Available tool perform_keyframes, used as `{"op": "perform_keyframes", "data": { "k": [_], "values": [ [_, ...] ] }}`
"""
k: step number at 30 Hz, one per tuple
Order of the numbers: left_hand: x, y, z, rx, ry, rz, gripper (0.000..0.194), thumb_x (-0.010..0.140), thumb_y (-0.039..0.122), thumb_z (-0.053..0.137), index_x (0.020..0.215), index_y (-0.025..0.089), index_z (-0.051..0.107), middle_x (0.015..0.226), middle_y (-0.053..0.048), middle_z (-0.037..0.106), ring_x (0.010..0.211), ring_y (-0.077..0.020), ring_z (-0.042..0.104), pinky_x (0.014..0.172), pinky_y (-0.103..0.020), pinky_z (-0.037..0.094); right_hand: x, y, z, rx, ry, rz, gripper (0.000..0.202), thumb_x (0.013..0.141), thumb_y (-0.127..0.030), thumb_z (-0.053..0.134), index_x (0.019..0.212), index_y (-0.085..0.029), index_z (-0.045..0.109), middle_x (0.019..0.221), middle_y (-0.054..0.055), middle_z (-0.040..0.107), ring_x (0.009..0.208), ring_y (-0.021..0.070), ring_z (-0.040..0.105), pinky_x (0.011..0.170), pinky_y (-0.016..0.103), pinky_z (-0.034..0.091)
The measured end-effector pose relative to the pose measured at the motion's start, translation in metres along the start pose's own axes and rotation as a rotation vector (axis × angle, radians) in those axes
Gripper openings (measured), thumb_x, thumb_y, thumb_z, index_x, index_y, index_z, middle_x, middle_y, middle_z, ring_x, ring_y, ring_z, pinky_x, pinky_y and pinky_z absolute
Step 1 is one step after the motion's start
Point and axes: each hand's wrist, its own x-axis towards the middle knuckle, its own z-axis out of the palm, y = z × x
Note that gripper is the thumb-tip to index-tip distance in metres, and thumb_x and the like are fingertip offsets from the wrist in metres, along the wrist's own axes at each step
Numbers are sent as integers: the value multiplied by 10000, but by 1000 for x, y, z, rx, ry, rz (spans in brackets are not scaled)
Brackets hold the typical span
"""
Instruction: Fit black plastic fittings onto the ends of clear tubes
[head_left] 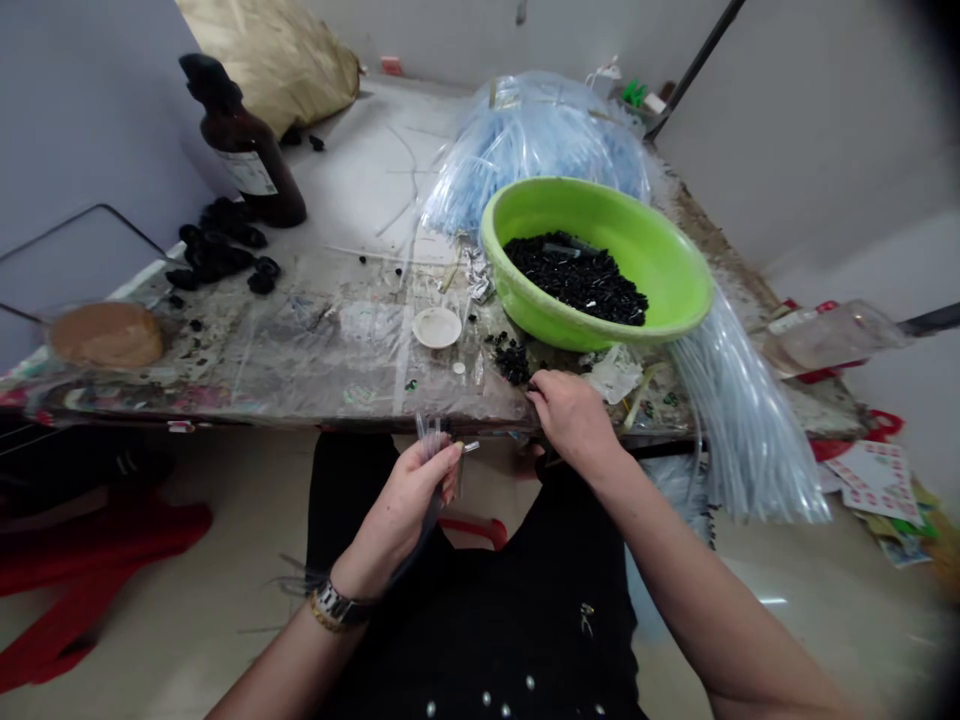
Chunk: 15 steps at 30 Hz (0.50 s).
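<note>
My left hand (420, 475) is closed round a bundle of thin clear plastic tubes (430, 428), in front of the table edge and over my lap. One tube end (471, 447) sticks out between thumb and forefinger, and the other ends trail back under the wrist. At the table's front edge my right hand (574, 415) pinches a small black piece (533, 388), mostly covered by the fingertips. Beside those fingers lies a small heap of black pieces (512, 362). Just beyond stands a light green basin (600, 200) holding many more black pieces (574, 280).
Behind the basin lies a large bundle of clear tubes (540, 140); another bundle (750, 420) hangs over the table's front right edge. A small white dish (437, 327) sits mid-table. At left are a brown bottle (251, 160), black lumps (214, 245) and a round brown block (106, 335).
</note>
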Motion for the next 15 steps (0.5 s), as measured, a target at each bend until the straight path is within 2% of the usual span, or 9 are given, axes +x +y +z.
{"op": "perform_keyframes", "data": {
  "k": [5, 9, 15],
  "values": [
    [4, 3, -6, -42, 57, 25, 262, 747, 287, 729, 666, 165, 511, 557, 46, 488, 486, -70, 418, 483, -197, 345, 5, -11, -12, 391, 68, 68, 63, 856, -178, 545, 860, -187, 607, 813, 45, 674, 761, 194, 611, 695, 280, 404],
    [4, 7, -7, -50, 75, 55, 251, 755, 295, 719, 674, 167, 519, 579, 37, 509, 510, -80, 442, 504, -199, 369, 18, -21, -11, 699, 82, 76, 44, 828, -215, 555, 853, -205, 589, 814, 12, 678, 757, 171, 614, 702, 265, 419],
    [0, 12, -6, -79, 111, 88, 236, 762, 307, 712, 692, 163, 538, 597, 35, 521, 512, -77, 454, 508, -192, 379, 50, -32, 1, 882, 113, 71, 20, 777, -217, 562, 762, -204, 556, 689, -19, 630, 658, 155, 593, 640, 256, 416]
  ]
}}
